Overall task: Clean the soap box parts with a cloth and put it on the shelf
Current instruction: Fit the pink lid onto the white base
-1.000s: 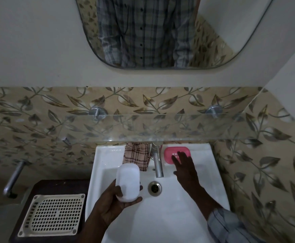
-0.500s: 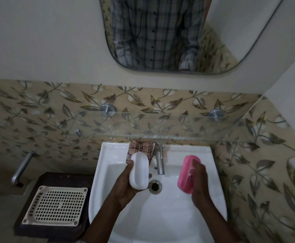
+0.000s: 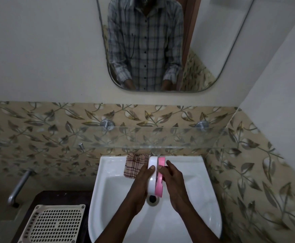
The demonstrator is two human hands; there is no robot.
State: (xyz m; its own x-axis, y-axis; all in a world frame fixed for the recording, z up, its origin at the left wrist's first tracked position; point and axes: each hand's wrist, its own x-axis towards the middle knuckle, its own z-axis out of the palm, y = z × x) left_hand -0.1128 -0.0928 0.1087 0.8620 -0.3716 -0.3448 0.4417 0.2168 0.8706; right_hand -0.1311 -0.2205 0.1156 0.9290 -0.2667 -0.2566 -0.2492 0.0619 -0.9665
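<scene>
Over the white sink [image 3: 192, 216], my left hand [image 3: 141, 183] grips the white soap box lid [image 3: 151, 174], held on edge. My right hand [image 3: 174, 179] grips the pink soap box tray [image 3: 160, 179], also on edge. The two parts are pressed side by side, white on the left, pink on the right, just above the drain. A checked cloth [image 3: 136, 163] lies on the sink's back rim, left of the hands. The glass shelf [image 3: 178, 139] spans the wall above the sink with nothing on it.
The tap is mostly hidden behind the soap box parts. A cream perforated plastic tray [image 3: 55, 225] sits on a dark surface left of the sink. A metal pipe [image 3: 18, 188] sticks out of the left wall. A mirror [image 3: 160, 46] hangs above.
My right hand picked the pink tray off the sink rim and brought it left. My left hand turned the white lid on edge, and the two parts now meet.
</scene>
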